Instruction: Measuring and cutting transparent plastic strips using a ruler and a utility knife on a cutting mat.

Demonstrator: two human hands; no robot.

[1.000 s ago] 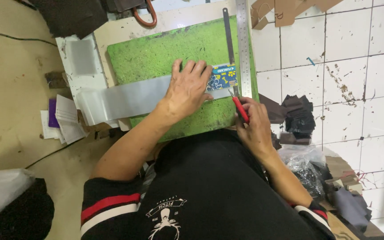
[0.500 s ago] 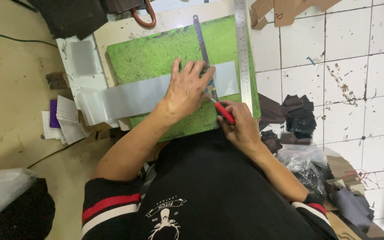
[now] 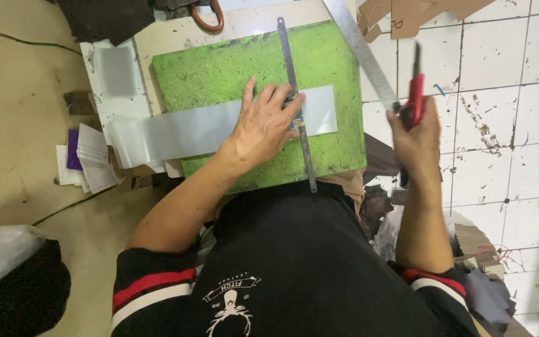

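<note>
White tiled floor (image 3: 506, 143), stained, surrounds a scuffed green cutting mat (image 3: 219, 68). Left hand (image 3: 263, 128), fingers (image 3: 279, 100) spread flat, pins a narrow steel ruler (image 3: 299, 134) across the smooth grey strip (image 3: 176, 134). Right hand (image 3: 416, 134) has lifted off the mat, fist closed around the red-handled knife (image 3: 415, 93), beside a longer ruler (image 3: 363, 50) — the cut looks finished.

A worn, rough, matt green cutting mat (image 3: 232, 68) is seen. Across the mat, a smooth grey strip (image 3: 182, 131) with a dull sheen is laid, crossed by a slim brushed-metal ruler (image 3: 291, 68). Right of the mat, a red plastic-handled knife (image 3: 415, 93) and glossy, stained white tiles (image 3: 506, 125) are seen.
</note>
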